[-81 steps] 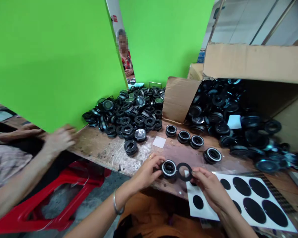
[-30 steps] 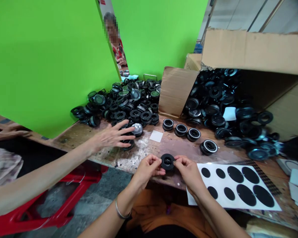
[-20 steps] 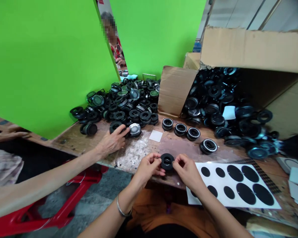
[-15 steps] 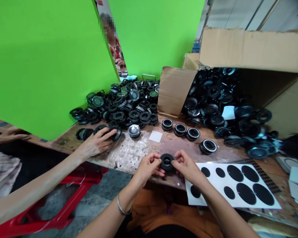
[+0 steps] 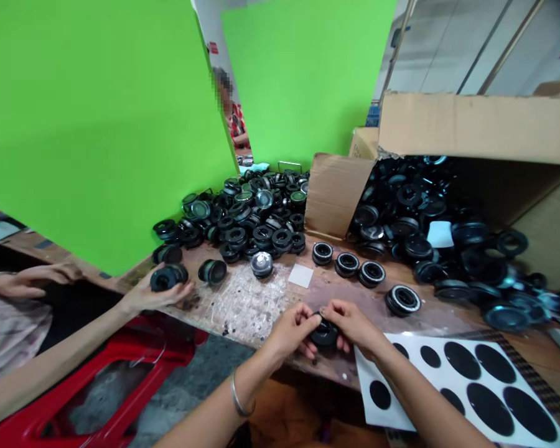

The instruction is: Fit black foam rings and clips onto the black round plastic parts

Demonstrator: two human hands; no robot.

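Observation:
Close to the table's front edge, a black round part with a ring-shaped face [image 5: 324, 337] is held between my two hands. My left hand [image 5: 293, 330] grips its left side, thumb near the middle. From the other side, my right hand [image 5: 353, 322] has its fingers bent over the top and right edge. The fingers hide part of it, and I cannot make out whether something small is pinched at its centre. Just right of my hands lies a white sheet [image 5: 372, 369] bearing several black discs, partly under my right forearm. Several similar round parts with pale rings [image 5: 372, 272] stand beyond my hands.
A heap of black round parts [image 5: 247, 218] lies at the back. An open cardboard box [image 5: 338, 199] on its side spills more. A small white square [image 5: 301, 275] lies mid-table. At left, a co-worker's hand [image 5: 154, 295] holds a round part; the other hand [image 5: 42, 280] rests nearby.
The view has shifted, so the scene sits lower. My hands have drawn together over the part, which is now tilted and more covered. The co-worker's hand has lifted a round part leftward.

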